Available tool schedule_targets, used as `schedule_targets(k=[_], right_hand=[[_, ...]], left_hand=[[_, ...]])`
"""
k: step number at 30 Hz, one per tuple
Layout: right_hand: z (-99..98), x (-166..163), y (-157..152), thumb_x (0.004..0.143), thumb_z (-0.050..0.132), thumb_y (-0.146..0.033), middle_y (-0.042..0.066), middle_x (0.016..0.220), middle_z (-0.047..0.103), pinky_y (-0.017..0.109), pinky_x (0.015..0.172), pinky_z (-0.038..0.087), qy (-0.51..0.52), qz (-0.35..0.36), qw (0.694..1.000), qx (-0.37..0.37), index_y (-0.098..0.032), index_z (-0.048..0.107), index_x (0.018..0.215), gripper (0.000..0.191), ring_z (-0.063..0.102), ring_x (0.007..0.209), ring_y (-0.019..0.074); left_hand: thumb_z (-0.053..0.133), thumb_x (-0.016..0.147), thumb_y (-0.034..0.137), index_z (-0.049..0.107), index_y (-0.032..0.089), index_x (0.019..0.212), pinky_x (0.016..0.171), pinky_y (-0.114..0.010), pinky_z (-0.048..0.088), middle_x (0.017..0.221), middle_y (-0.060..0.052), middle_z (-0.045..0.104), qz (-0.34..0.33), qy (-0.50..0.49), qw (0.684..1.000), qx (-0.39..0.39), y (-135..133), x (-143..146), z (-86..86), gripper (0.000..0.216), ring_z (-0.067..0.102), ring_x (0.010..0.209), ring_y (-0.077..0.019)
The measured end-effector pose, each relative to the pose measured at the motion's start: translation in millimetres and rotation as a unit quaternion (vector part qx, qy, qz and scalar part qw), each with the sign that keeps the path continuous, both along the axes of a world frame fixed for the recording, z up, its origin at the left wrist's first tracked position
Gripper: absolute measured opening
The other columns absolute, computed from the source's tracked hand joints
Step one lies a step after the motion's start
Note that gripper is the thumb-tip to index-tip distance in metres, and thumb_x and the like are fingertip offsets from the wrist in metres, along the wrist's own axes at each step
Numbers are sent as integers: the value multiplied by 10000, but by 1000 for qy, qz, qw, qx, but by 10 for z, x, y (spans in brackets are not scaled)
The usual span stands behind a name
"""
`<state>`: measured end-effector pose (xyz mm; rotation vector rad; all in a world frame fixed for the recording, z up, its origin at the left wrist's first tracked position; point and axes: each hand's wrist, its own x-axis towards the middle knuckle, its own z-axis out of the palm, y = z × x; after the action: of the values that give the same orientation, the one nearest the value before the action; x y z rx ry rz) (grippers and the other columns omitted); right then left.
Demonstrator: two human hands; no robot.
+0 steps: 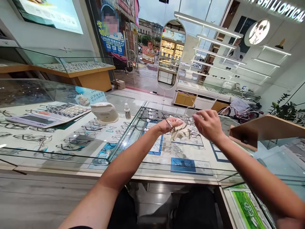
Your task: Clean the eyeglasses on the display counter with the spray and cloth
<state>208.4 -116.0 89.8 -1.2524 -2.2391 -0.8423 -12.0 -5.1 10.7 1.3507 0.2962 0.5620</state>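
Above the glass display counter [147, 171], my left hand [168, 124] is closed on a crumpled beige cloth [181, 132] that hangs below the fingers. A thin dark piece, like the temple of a pair of eyeglasses, passes by its fingertips. My right hand [209, 124] hovers just right of the cloth, with its fingers curled and the fingertips pinched together. Whatever it may hold is too blurred to make out. Behind and under both hands, several eyeglasses [149, 114] lie in the case, seen through the glass.
On the counter to the left are a large calculator [51, 114], a white rounded device [105, 113] and a small white bottle [127, 111]. A brown board [269, 128] stands at the right. Farther back are an oval mirror [171, 54] and another display counter [205, 87].
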Motion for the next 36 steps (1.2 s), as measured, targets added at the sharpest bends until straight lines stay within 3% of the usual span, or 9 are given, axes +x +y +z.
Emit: schedule_targets(k=[3, 4, 6, 8, 11, 19, 27, 32, 36], right_hand=[[-245, -41, 276, 1038, 639, -419, 102, 966, 776, 441, 885, 450, 277, -8, 957, -84, -210, 812, 964, 282, 624, 920, 267], [-341, -69, 382, 1010, 668, -481, 90, 958, 785, 421, 858, 458, 371, 24, 917, -147, -210, 815, 949, 314, 627, 877, 249], [-524, -137, 587, 906, 764, -593, 71, 957, 807, 382, 831, 474, 536, 84, 801, -253, -211, 822, 930, 386, 644, 847, 224], [-672, -208, 749, 758, 882, -619, 58, 954, 822, 347, 817, 480, 641, 121, 697, -297, -211, 819, 886, 433, 658, 848, 206], [-804, -281, 875, 644, 962, -573, 47, 938, 824, 305, 784, 469, 702, 149, 622, -312, -206, 791, 793, 431, 660, 846, 181], [-966, -270, 851, 551, 1016, -586, 23, 900, 787, 308, 737, 458, 743, 163, 571, -309, -236, 768, 720, 462, 600, 770, 154], [-1020, -205, 832, 640, 983, -619, -20, 614, 568, 323, 830, 478, 709, 177, 589, -345, -259, 742, 698, 437, 675, 960, 234], [-1034, -190, 836, 680, 982, -578, 8, 761, 721, 332, 842, 508, 690, 201, 592, -366, -248, 770, 729, 395, 677, 883, 206], [-1015, -223, 822, 601, 1015, -597, 20, 837, 773, 328, 772, 521, 718, 176, 564, -368, -243, 783, 737, 444, 645, 791, 184]], left_hand=[[928, 666, 720, 742, 88, 874, 606, -239, 417, 763, -66, 696, 61, -6, 998, 13, 64, 32, -44, 690, 601, 639, -131], [936, 655, 714, 750, 84, 900, 615, -238, 425, 774, -68, 706, 79, -7, 997, 16, 89, 35, -66, 701, 608, 644, -131], [967, 621, 683, 761, 82, 940, 629, -236, 434, 784, -66, 719, 117, -6, 993, 18, 135, 32, -109, 711, 610, 646, -127], [1000, 583, 647, 766, 82, 964, 642, -239, 444, 796, -67, 732, 145, -3, 989, 10, 165, 25, -138, 720, 618, 654, -125], [1032, 546, 593, 768, 86, 969, 662, -250, 464, 815, -71, 750, 156, -1, 988, -11, 173, 18, -148, 710, 638, 673, -133], [1041, 521, 590, 756, 90, 838, 657, -281, 467, 771, -68, 721, 116, 28, 990, -70, 78, 102, -214, 657, 618, 656, -141], [967, 563, 727, 721, 109, 742, 628, -265, 375, 692, -28, 654, 180, 51, 982, -9, 76, 194, -275, 689, 533, 638, -120], [882, 647, 807, 639, 140, 668, 540, -244, 295, 604, 12, 555, 136, 84, 987, 27, 107, 133, -233, 710, 433, 555, -85], [946, 670, 699, 708, 117, 837, 547, -218, 338, 712, -17, 639, 71, 50, 996, -11, 152, 62, -177, 650, 507, 597, -85]])
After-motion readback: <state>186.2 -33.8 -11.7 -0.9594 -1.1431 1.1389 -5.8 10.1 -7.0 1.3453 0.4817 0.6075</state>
